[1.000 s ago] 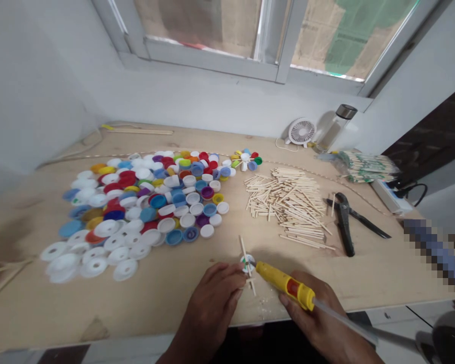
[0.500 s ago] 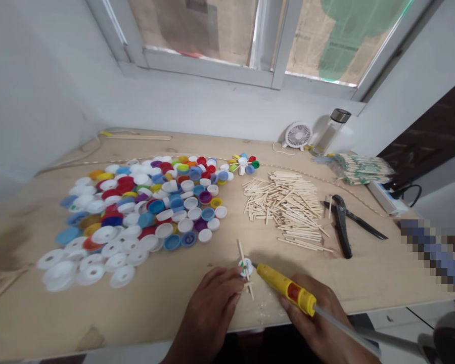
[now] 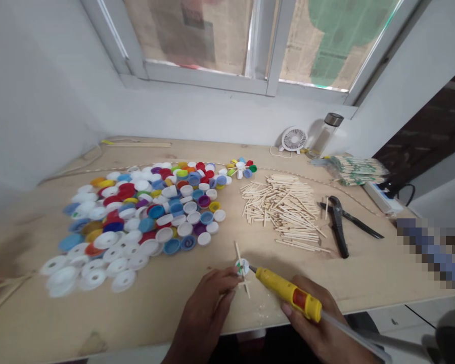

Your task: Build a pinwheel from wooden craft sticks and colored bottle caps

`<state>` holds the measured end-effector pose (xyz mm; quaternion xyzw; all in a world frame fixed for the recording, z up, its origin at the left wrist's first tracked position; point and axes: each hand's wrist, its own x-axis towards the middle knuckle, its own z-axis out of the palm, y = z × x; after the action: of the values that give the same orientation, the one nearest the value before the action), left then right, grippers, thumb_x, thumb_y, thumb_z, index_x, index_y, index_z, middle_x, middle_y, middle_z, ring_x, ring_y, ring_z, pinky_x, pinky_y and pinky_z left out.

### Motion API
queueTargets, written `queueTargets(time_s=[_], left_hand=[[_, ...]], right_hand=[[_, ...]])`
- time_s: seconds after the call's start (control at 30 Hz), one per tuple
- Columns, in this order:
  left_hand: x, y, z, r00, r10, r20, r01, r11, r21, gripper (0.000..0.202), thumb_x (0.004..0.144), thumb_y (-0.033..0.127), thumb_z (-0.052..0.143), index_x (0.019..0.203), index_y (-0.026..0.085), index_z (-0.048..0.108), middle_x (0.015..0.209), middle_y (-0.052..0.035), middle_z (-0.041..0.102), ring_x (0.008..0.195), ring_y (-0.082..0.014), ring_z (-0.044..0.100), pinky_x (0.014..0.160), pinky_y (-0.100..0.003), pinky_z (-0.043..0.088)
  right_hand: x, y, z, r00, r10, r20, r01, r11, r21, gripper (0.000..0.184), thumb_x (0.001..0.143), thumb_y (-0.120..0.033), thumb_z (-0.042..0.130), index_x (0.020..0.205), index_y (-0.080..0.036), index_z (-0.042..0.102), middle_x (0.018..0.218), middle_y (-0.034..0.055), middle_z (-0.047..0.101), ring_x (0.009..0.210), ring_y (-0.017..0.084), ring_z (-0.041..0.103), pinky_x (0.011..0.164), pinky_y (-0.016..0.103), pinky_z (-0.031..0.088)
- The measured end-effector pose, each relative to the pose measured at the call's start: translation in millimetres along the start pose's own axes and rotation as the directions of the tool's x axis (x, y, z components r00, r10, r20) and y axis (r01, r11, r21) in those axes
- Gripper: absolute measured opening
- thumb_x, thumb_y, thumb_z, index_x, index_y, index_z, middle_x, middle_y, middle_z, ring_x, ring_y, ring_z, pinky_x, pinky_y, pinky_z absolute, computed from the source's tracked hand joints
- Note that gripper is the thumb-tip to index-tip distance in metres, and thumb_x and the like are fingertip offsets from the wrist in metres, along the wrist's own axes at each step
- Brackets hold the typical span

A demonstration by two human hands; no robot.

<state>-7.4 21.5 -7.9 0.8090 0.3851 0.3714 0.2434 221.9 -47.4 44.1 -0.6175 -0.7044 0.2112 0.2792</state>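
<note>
My left hand (image 3: 207,308) pinches a small white bottle cap (image 3: 242,266) with thin wooden sticks glued across it, near the table's front edge. My right hand (image 3: 318,323) grips a yellow glue gun (image 3: 288,293). Its tip points at the cap from the right and is almost touching it. A clear glue stick trails back from the gun toward the lower right.
A big heap of coloured and white bottle caps (image 3: 144,217) covers the left of the wooden table (image 3: 364,273). A pile of short wooden sticks (image 3: 284,210) and black pliers (image 3: 337,222) lie right. A cap-and-stick flower (image 3: 240,166), small fan (image 3: 292,139) and bottle (image 3: 324,129) stand at the back.
The view has tilted slightly, shifting everything a little. The glue gun's tip has stayed at the cap, and both hands keep their hold.
</note>
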Motion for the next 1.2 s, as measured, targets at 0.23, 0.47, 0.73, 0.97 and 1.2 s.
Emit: queueTargets(time_s=[0.23, 0.47, 0.73, 0.97, 1.2], left_hand=[[1, 12, 0.2, 0.953, -0.283, -0.106, 0.273, 0.957, -0.097, 0.016, 0.087, 0.033, 0.053, 0.091, 0.027, 0.067, 0.084, 0.0036, 0.075, 0.076, -0.0136, 0.072, 0.069, -0.019, 0.056], [4, 26, 6.1, 0.868, -0.456, -0.197, 0.436, 0.890, -0.135, 0.022, 0.084, 0.040, 0.055, 0.089, 0.026, 0.071, 0.085, 0.0023, 0.077, 0.079, -0.0174, 0.072, 0.072, -0.024, 0.057], [7, 32, 5.8, 0.865, -0.449, -0.223, 0.428, 0.893, -0.138, 0.022, 0.083, 0.042, 0.057, 0.086, 0.027, 0.073, 0.083, 0.0025, 0.077, 0.078, -0.0171, 0.073, 0.070, -0.023, 0.058], [7, 32, 3.8, 0.853, -0.481, -0.204, 0.457, 0.876, -0.154, 0.022, 0.082, 0.043, 0.059, 0.087, 0.027, 0.074, 0.083, 0.0030, 0.078, 0.078, -0.0165, 0.073, 0.071, -0.021, 0.057], [9, 39, 4.7, 0.809, -0.549, -0.212, 0.507, 0.833, -0.221, 0.025, 0.079, 0.047, 0.060, 0.082, 0.026, 0.074, 0.082, 0.0019, 0.078, 0.076, -0.0183, 0.073, 0.067, -0.022, 0.058]], right_hand=[[-3, -5, 3, 1.000, 0.001, 0.008, -0.002, 0.998, 0.067, 0.021, 0.092, -0.038, 0.047, 0.077, -0.023, 0.046, 0.069, -0.0036, 0.053, 0.061, 0.013, 0.056, 0.055, 0.023, 0.042], [-3, -6, 10, 0.997, -0.066, -0.049, 0.070, 0.995, 0.072, 0.021, 0.092, -0.036, 0.046, 0.076, -0.023, 0.044, 0.067, -0.0041, 0.051, 0.057, 0.012, 0.054, 0.054, 0.023, 0.041], [-1, -5, 11, 0.991, -0.104, -0.086, 0.111, 0.991, 0.069, 0.022, 0.093, -0.035, 0.046, 0.075, -0.023, 0.042, 0.066, -0.0037, 0.051, 0.057, 0.012, 0.053, 0.052, 0.023, 0.038], [-5, -1, 15, 0.993, -0.082, -0.079, 0.088, 0.994, 0.069, 0.023, 0.092, -0.037, 0.045, 0.075, -0.023, 0.042, 0.066, -0.0030, 0.050, 0.057, 0.013, 0.051, 0.053, 0.025, 0.035], [-5, -3, 14, 0.988, -0.123, -0.093, 0.125, 0.992, 0.015, 0.021, 0.093, -0.033, 0.044, 0.075, -0.022, 0.041, 0.066, -0.0024, 0.050, 0.057, 0.012, 0.050, 0.052, 0.024, 0.035]])
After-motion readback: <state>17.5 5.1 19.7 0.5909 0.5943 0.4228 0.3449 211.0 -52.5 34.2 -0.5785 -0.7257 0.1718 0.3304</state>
